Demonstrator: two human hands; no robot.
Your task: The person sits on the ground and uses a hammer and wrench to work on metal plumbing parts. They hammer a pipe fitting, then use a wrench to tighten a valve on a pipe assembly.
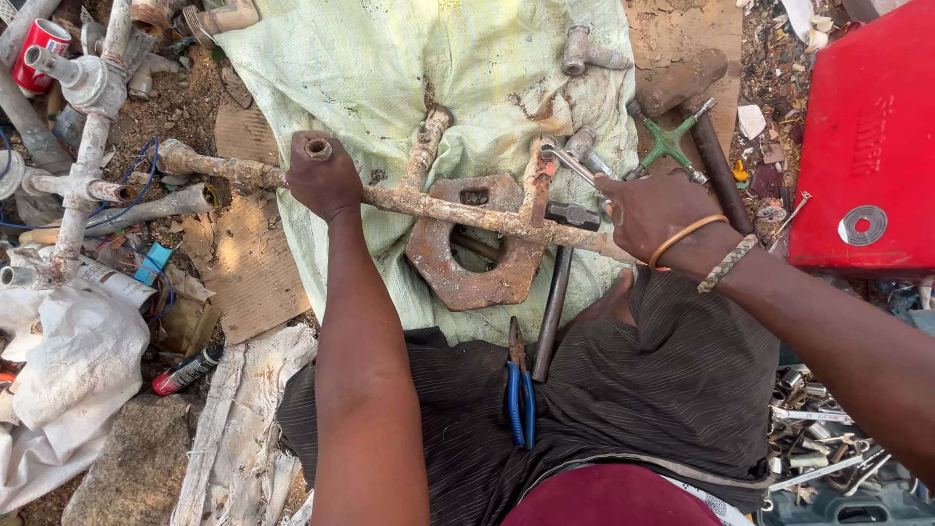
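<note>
Left hand (324, 180) clamped on rusty pipe (438, 206), steadying it across iron plate (474, 255); right hand (651, 212) closed round wrench (577, 166) biting the pipe's fitting.

My left hand (324, 180) grips the rusty pipe (429, 205) over the iron plate (477, 244) while my right hand (651, 212) holds a wrench (575, 166).

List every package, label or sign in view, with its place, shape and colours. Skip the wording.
Can: top left corner among the pipes, round, red with a white band.
Red box: right edge, large flat-sided red case with raised lettering and a round silver sticker.
Small bottle: lower left on the ground, lying down, dark with a red end.
Blue packet: left, beside the pipes, small, light blue.
No screens.
</note>
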